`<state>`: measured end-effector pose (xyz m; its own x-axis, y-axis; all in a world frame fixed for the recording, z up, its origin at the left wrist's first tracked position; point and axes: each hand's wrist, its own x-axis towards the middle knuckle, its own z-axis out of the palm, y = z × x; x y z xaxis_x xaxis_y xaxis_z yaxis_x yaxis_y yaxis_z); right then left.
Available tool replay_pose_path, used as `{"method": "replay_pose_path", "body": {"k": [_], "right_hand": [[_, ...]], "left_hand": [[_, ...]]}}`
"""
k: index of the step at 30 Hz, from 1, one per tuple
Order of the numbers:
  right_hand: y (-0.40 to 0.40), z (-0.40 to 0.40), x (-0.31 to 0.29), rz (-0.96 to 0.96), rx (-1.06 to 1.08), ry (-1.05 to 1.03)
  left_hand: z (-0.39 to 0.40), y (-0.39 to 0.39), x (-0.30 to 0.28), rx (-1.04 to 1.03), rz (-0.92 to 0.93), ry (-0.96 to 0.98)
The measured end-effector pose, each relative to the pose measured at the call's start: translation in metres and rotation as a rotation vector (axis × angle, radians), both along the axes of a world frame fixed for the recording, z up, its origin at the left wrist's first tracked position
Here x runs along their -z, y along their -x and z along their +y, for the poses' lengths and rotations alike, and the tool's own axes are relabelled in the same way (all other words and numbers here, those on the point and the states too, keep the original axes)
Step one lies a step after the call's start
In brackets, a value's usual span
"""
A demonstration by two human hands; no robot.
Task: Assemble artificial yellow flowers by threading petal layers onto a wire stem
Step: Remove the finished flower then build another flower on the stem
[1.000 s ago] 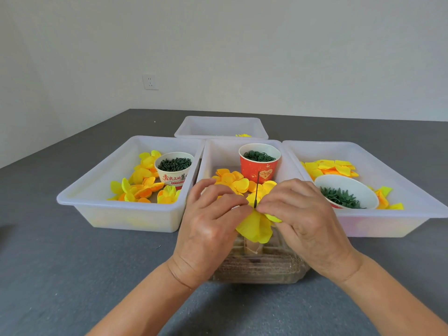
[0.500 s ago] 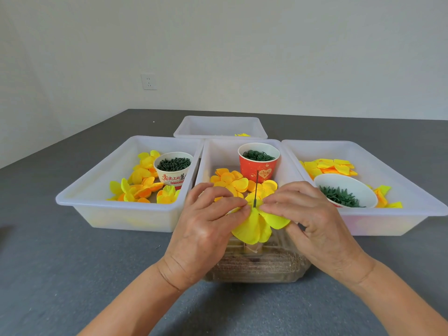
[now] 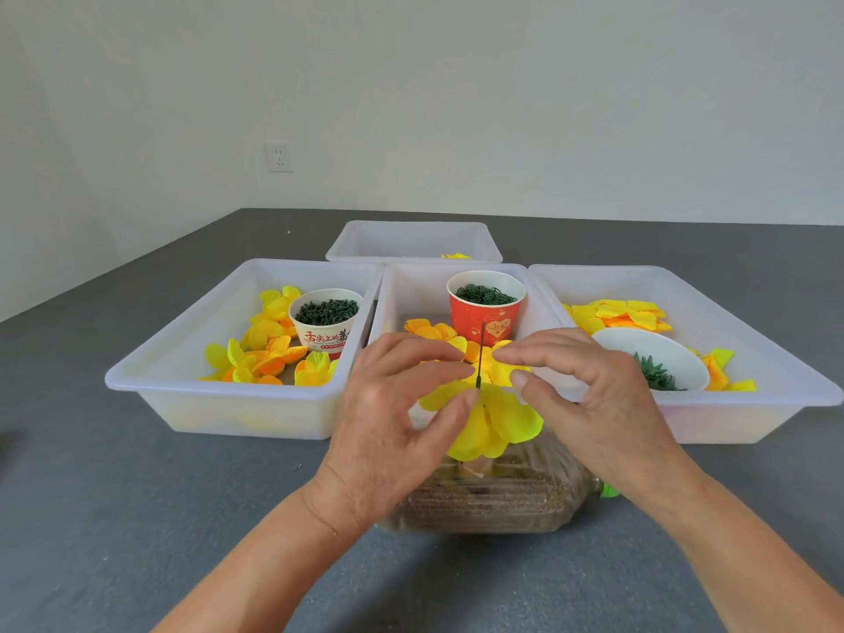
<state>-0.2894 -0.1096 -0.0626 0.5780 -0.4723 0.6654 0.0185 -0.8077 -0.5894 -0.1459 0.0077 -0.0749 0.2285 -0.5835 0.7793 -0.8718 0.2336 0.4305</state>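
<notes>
Right hand (image 3: pixel 598 399) has let go of the yellow petal layers (image 3: pixel 502 422), which sit threaded on the wire stem (image 3: pixel 482 349) above a clear bottle (image 3: pixel 493 504); its fingers are splayed. On the left hand (image 3: pixel 392 418), thumb and forefinger, slightly parted, touch the petals beside the stem.

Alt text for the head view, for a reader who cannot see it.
The left hand touches a yellow petal layer threaded on an upright wire stem; the right hand is open beside it. Behind, white trays hold yellow petals and cups of green parts.
</notes>
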Motion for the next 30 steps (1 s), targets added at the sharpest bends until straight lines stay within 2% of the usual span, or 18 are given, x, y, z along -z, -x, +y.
{"method": "replay_pose_path", "body": {"k": [4,8,11,18,23,30], "right_hand": [[-0.008,0.003,-0.003,0.048,-0.035,-0.099],[-0.01,0.001,-0.001,0.085,-0.07,-0.266],[-0.009,0.0,0.001,0.122,-0.064,-0.291],[-0.009,-0.001,-0.003,0.198,-0.056,-0.237],[-0.009,0.0,-0.005,0.183,-0.054,-0.273],[-0.011,0.004,-0.009,0.143,-0.102,-0.368]], "left_hand": [[-0.011,0.006,-0.005,-0.034,0.074,-0.086],[-0.013,0.004,-0.002,0.031,0.312,-0.177],[-0.014,0.0,-0.003,0.074,0.41,-0.232],[-0.014,-0.004,-0.008,0.153,0.417,-0.314],[-0.01,-0.007,-0.009,0.174,0.346,-0.373],[-0.006,-0.009,-0.009,0.184,0.469,-0.316]]}}
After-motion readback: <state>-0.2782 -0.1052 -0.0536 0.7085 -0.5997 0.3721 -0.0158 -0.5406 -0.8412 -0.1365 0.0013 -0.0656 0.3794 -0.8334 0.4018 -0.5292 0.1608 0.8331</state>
